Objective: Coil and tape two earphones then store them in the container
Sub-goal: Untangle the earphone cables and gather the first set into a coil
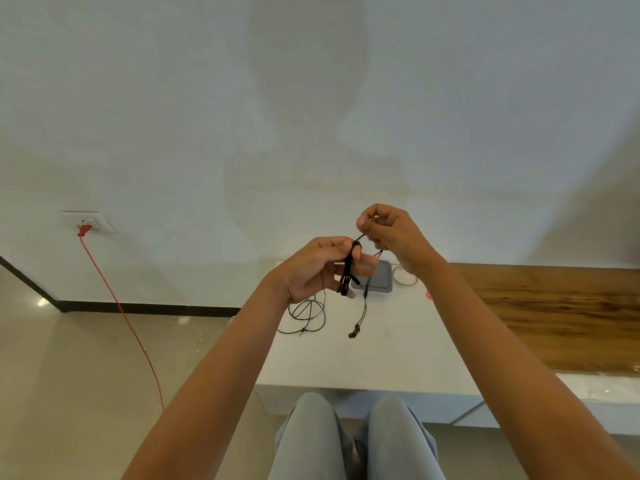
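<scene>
Person sits at a white table [381, 358], both arms held up over it. The left hand [318, 268] has its grip closed round the 1st earphone [347, 271], a black cable folded into a tight narrow bundle that hangs btwn thumb & fingers. The right hand [391, 237] is just above & beside it, grip closed in a pinch on the same cable's loose strand at the bundle's top; a short loop of it runs below that hand. A thin strand drops from the hands to the earbud ends [354, 332] low over the table; can't tell if they touch the surface.

The 2nd earphone [308, 315], also black, lies loose & uncoiled on the table under the left wrist, near the table's left edge. The container [382, 280], grey w/ rounded corners, sits on the table behind the hands, partly hidden by the fingers. A clear tape roll [406, 275] lies just to its right, & a small red item [429, 294] a bit further right, too small to identify.

To the right the table meets a wood-grain top [554, 306]. On the left, a red cord [117, 299] runs from a wall socket [86, 221] down across the floor [69, 375]. Knees [311, 438] in pale trousers show at the bottom.
</scene>
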### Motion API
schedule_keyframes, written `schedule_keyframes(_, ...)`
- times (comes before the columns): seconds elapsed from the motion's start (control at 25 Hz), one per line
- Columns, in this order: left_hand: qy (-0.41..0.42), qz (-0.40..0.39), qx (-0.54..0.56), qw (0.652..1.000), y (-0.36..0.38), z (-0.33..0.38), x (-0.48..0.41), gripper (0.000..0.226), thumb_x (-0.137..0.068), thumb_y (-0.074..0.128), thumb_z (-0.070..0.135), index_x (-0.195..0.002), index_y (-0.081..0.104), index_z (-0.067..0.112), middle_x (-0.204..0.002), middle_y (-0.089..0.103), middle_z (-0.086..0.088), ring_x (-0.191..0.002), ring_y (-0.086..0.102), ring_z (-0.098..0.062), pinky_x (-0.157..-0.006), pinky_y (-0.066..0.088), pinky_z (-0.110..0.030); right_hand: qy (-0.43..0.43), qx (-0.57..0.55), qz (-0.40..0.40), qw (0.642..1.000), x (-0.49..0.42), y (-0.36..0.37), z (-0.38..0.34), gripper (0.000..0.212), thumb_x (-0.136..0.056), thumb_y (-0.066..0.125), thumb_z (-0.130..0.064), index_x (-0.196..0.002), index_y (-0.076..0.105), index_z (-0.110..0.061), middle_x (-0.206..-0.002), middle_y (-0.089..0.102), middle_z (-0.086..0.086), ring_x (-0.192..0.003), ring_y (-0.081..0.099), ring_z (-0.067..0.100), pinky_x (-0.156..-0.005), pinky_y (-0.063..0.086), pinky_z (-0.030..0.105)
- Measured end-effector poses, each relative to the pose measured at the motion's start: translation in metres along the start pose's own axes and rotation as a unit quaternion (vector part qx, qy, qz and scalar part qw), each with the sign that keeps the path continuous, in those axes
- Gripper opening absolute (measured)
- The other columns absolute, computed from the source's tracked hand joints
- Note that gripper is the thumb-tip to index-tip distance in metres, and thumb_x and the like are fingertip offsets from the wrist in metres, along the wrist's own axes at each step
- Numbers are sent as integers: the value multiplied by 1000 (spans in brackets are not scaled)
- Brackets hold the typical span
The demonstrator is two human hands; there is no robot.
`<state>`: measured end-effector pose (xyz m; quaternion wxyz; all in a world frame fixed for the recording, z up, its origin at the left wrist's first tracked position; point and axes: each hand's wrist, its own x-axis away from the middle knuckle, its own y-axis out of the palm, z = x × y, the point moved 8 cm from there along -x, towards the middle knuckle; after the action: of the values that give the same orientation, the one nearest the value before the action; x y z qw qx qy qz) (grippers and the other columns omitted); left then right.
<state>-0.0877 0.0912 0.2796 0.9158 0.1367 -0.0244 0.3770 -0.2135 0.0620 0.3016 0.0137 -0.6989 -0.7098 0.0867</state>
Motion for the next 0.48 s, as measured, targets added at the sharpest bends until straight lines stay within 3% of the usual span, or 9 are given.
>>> schedule_keyframes(0.12, 47, -6, 86, 995, 2, 14, -2, 29, -101, 38, 16, -78, 56, 12, -102, 71, -12, -106, 65, -38, -79, 50, -64, 54, -92, -68, 992, 2, 24, 26, 19, -90, 58, -30, -82, 63, -14, -50, 47, -11, -46, 38, 6, -51, 29, 21)
schedule_keyframes(0.24, 91, 8, 135, 987, -6, 29, -4, 27, -101, 38, 17, -79, 54, 12, -112, 69, -13, -106, 65, -39, -79, 49, -68, 103, -78, -31, 991, 11, 28, 49, 33, -100, 46, -28, -74, 63, -15, -47, 39, -10, -50, 29, 11, -54, 24, 28)
schedule_keyframes(0.36, 110, 62, 119, 985, -22, 37, -7, 27, -102, 38, 16, -80, 54, 12, -120, 66, -11, -114, 61, -37, -81, 50, -65, 117, -61, -32, 991, 29, 32, 57, 44, -99, 41, -40, -65, 53, -16, -49, 37, -7, -47, 27, 10, -49, 22, 23)
schedule_keyframes(0.48, 110, 117, 77, 984, -35, 32, -14, 28, -103, 39, 19, -81, 56, 16, -124, 65, -4, -122, 57, -32, -90, 48, -61, 94, -29, -52, 994, 47, 36, 55, 41, -100, 43, -35, -70, 59, -13, -54, 47, -2, -48, 36, 11, -49, 30, 20)
